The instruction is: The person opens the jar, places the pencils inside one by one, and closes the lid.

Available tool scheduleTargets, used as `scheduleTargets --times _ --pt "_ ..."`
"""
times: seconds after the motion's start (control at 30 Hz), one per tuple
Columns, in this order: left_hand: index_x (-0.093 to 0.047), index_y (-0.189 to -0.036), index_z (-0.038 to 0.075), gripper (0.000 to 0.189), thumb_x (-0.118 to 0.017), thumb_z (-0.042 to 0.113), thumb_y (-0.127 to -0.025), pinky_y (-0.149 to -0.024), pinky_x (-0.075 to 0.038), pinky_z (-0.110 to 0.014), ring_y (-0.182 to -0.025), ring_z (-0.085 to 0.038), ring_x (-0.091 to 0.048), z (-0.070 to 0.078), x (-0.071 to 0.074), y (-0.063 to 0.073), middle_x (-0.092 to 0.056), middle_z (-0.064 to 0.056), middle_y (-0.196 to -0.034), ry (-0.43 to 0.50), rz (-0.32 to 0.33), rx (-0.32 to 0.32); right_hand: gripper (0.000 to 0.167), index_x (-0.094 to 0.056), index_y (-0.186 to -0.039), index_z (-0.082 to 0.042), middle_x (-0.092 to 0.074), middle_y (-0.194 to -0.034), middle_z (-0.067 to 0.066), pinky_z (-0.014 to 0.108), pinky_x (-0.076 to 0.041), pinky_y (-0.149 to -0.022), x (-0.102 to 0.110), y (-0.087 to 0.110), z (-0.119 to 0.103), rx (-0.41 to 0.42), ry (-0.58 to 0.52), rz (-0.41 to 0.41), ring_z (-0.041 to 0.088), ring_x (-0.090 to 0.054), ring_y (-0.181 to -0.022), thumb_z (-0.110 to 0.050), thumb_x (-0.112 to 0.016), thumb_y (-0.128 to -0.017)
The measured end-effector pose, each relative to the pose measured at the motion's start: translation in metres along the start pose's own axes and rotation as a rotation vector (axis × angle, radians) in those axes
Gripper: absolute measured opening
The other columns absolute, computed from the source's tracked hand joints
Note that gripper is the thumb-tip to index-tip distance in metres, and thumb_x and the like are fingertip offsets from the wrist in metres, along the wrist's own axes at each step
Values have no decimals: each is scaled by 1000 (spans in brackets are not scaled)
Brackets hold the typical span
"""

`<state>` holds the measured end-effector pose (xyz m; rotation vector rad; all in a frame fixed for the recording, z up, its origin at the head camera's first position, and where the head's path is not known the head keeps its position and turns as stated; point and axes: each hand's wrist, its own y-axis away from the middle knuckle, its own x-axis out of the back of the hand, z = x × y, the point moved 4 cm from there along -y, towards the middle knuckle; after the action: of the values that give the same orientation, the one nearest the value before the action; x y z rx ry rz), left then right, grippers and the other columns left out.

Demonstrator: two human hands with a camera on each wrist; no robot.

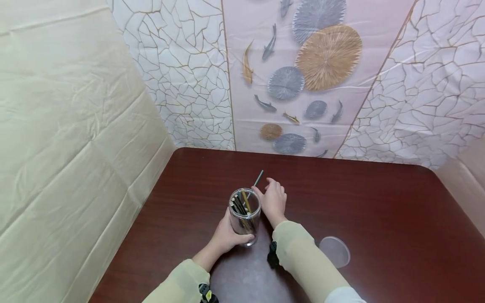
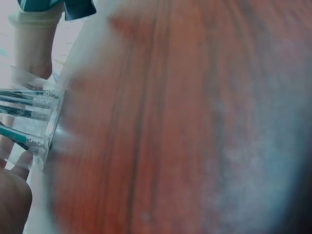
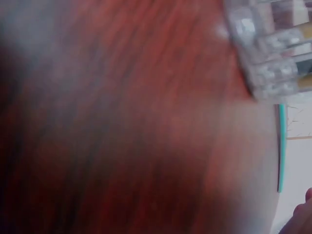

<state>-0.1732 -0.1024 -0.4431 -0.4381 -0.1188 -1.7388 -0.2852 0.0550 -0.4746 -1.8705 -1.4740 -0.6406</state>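
My left hand (image 1: 228,231) grips a clear round jar (image 1: 251,223) low on its side, thumb across the front. Several slim pencils (image 1: 239,205), dark and gold with pale ends, lean inside it. In the left wrist view the jar (image 2: 51,126) appears sideways, with its thick base towards the table. Beside the rim, my right hand (image 1: 274,202) has loosely bent fingers and nothing in them; its thumb is right at the jar's edge. A thin teal pencil (image 1: 259,177) lies on the table behind the jar, seen also in the right wrist view as a teal pencil (image 3: 282,146).
A clear round lid (image 1: 335,251) lies by the right forearm. The dark red wooden table (image 1: 379,210) ends at a patterned cloth backdrop (image 1: 197,75), with a cream cloth (image 1: 75,126) along the left side. Each wrist wears a small black camera (image 1: 273,254).
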Motion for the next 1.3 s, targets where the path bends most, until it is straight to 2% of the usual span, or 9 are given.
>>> scheduleTargets --times 0.27,0.5,0.6,0.77,0.87,1.0,1.1,1.2,1.3 --pt "-32 -136 0 92 -85 12 -62 -94 -41 -37 -112 -25 -52 -3 -2 -1 -54 -14 -125 2 2 8 65 -52 -126 -7 -58 -99 8 45 -36 -81 -12 -4 1 -45 56 -14 30 -47 -97 -53 -64 -82" --pt "-31 -138 11 96 -87 20 -60 -96 -39 -35 -114 -19 -50 -35 -11 -10 -54 -6 -127 10 -1 24 69 -51 -125 -7 -56 -117 14 47 -34 -83 -19 -10 3 -89 95 -28 33 -45 -104 -58 -62 -81" --pt "-31 -138 11 97 -87 24 -60 -95 -40 -36 -113 -19 -50 -39 -11 -10 -54 -5 -126 13 8 6 68 -51 -125 -7 -56 -118 14 47 -33 -84 -23 -11 5 -99 127 -40 33 -44 -105 -59 -61 -81" --pt "-30 -140 13 99 -87 26 -60 -95 -40 -34 -113 -18 -51 -43 -11 -7 -54 -4 -126 10 25 -18 49 -53 -122 -7 -56 -116 13 47 -33 -84 -31 -8 7 -97 180 -70 32 -44 -104 -41 -59 -87" --pt "-29 -140 8 98 -86 20 -60 -96 -40 -34 -113 -20 -50 -28 -11 -1 -54 -8 -127 14 20 -1 41 -56 -116 -7 -58 -110 12 47 -34 -83 -31 -4 11 -87 209 -78 32 -45 -101 -34 -62 -86" --pt "-27 -140 1 98 -85 13 -61 -96 -39 -39 -115 -26 -49 -1 -7 4 -52 -16 -127 0 10 17 40 -60 -102 -7 -58 -95 10 45 -35 -77 -20 -1 18 -48 214 -74 31 -47 -91 -42 -66 -83" --pt "-27 -140 1 99 -85 12 -61 -96 -39 -41 -115 -27 -49 2 -5 4 -53 -17 -127 -19 16 14 36 -62 -98 -8 -58 -91 9 44 -36 -76 -9 0 22 -16 195 -77 30 -48 -89 -42 -65 -85" --pt "-27 -139 0 99 -84 11 -60 -96 -39 -39 -115 -27 -49 2 -5 3 -53 -17 -127 -24 21 3 37 -64 -105 -8 -60 -97 9 45 -37 -79 -2 0 27 2 200 -96 32 -48 -94 -40 -65 -86" --pt "-26 -140 2 101 -86 11 -59 -95 -40 -36 -114 -26 -50 -13 -10 1 -54 -15 -126 -25 27 -2 39 -64 -111 -7 -61 -102 11 47 -37 -82 0 1 31 5 205 -120 34 -48 -98 -38 -64 -86"
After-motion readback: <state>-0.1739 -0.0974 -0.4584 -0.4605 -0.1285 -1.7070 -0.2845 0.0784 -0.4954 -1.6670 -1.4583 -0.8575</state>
